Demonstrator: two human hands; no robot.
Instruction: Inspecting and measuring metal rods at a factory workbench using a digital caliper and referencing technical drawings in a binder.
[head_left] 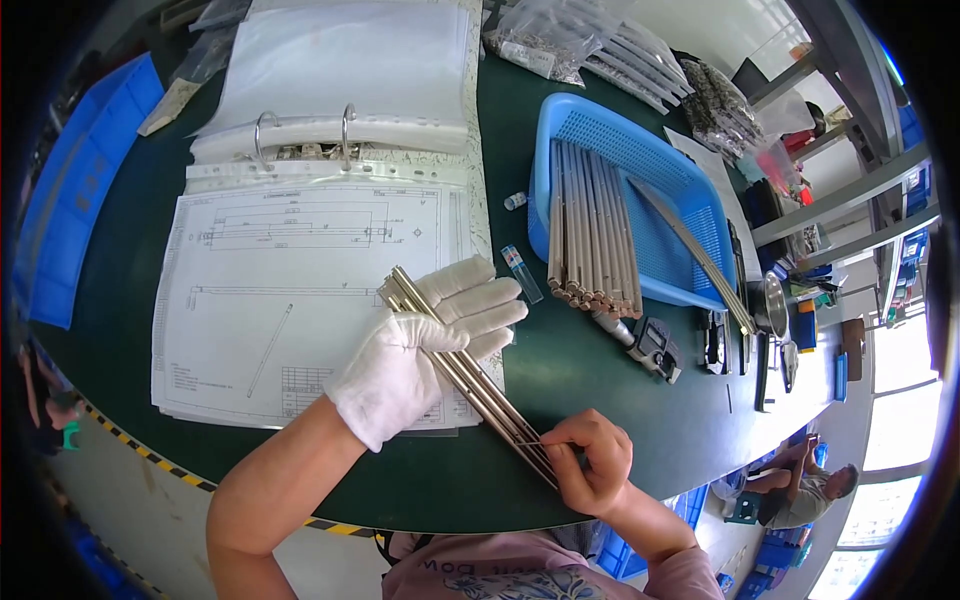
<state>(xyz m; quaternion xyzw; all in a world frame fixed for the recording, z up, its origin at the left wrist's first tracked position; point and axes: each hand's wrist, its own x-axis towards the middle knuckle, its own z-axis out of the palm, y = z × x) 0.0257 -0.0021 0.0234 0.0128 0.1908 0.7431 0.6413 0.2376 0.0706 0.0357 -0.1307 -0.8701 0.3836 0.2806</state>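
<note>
In a white glove, my left hand [390, 372] holds a bundle of several thin metal rods [487, 392] slantwise across its palm. The thumb presses over them while the other fingers stretch out to the right. My bare right hand [594, 464] is at the rods' lower end near the table's front edge. Its thumb and index finger pinch a thin pin-like piece [528, 443] that crosses the rods; its exact kind is too small to tell. Under the left hand lies an open ring binder with a technical drawing [270, 330] in a clear sleeve.
A blue basket [545, 130] with many similar rods [590, 220] stands on the green table [450, 500]. Beside it lie a digital micrometer [652, 345] and a small clear tube [521, 272]. Plastic bags [550, 40] sit at the back, a blue bin [85, 180] at the left.
</note>
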